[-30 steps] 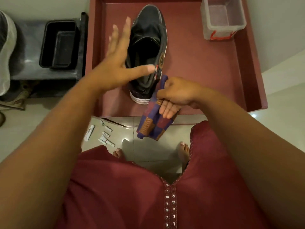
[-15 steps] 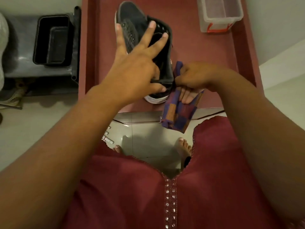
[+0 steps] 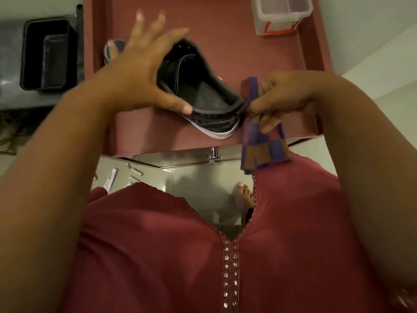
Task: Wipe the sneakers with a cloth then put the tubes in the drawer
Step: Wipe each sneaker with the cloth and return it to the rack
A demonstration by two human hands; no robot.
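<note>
A black sneaker (image 3: 203, 98) with a white sole lies tilted in the open red drawer (image 3: 259, 57), heel toward me. My left hand (image 3: 135, 71) covers its front, thumb hooked on the collar rim and fingers spread. At the sneaker's heel, my right hand (image 3: 282, 98) pinches a purple and orange checked cloth (image 3: 264, 152), which hangs over the drawer front. Several small white tubes (image 3: 111, 178) lie on the floor tiles below the drawer's left corner, partly hidden by my red dress.
A clear plastic box (image 3: 282, 14) with red clips stands in the drawer's far right corner. A black bin (image 3: 48, 53) sits on a grey surface left of the drawer. The chrome drawer handle (image 3: 212, 155) juts toward me. My bare foot (image 3: 243, 195) is on the tiles.
The sneaker has turned and tipped, so its heel now points right toward the cloth. My left hand went from hovering to holding it. My right hand rose and shifted right with the cloth.
</note>
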